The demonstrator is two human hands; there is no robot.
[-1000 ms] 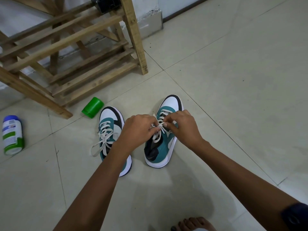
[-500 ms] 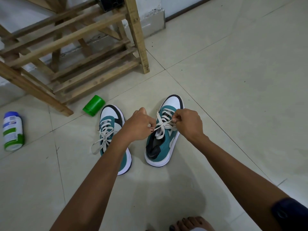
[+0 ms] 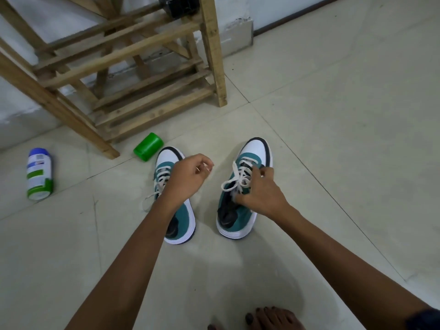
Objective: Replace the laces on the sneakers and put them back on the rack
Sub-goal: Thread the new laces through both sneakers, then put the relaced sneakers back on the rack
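Observation:
Two teal, white and black sneakers stand side by side on the tiled floor, toes pointing away from me. The right sneaker [image 3: 256,150] carries a white lace [image 3: 238,181] tied in a bow. My right hand [image 3: 260,196] lies over its laced upper, thumb and fingers curled round the lace at the knot. My left hand [image 3: 190,178] hovers above the left sneaker [image 3: 182,219] with fingers loosely curled and nothing in them. The left sneaker's lace [image 3: 148,201] trails loose over its left side onto the floor. The wooden rack [image 3: 212,55] stands behind the sneakers.
A green cup [image 3: 148,146] lies on its side by the left sneaker's toe, near the rack's foot. A white bottle with blue cap and green label [image 3: 39,176] lies at the far left. A bare foot [image 3: 269,317] shows at the bottom edge. Open tiles stretch to the right.
My left hand has let go of the right sneaker's lace and moved left, over the left sneaker. My right hand stays on the tied lace.

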